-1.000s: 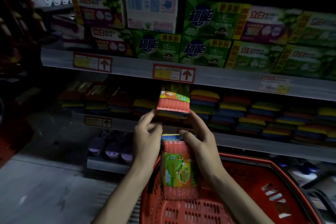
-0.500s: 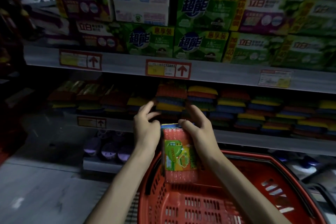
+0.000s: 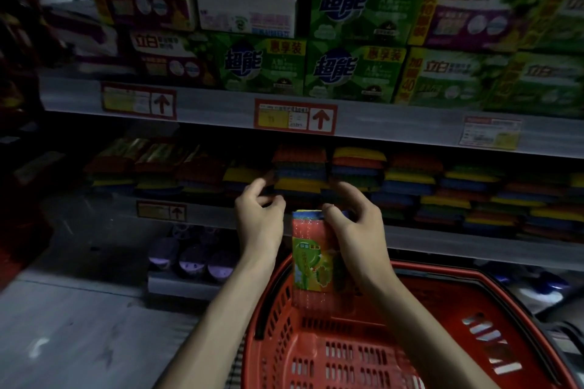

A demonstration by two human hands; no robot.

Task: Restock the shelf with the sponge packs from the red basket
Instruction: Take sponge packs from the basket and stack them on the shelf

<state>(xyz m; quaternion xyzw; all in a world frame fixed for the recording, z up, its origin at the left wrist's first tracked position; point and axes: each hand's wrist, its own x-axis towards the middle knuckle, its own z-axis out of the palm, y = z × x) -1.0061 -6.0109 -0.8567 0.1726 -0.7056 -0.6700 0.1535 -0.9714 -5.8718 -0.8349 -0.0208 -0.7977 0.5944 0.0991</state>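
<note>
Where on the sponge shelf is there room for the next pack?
Free: the gap above the low yellow stack, left of the tall stack, and above the lower stacks far right. Crowded: the middle, where stacks nearly reach the upper shelf.

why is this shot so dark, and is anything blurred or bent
Head view: dim overall, with light mainly on the soap boxes up top; the sponge stacks below sit in shadow and the top corners go black; the left hand looks smeared at its fingertips; the shelf edge bows from the wide lens.
</note>
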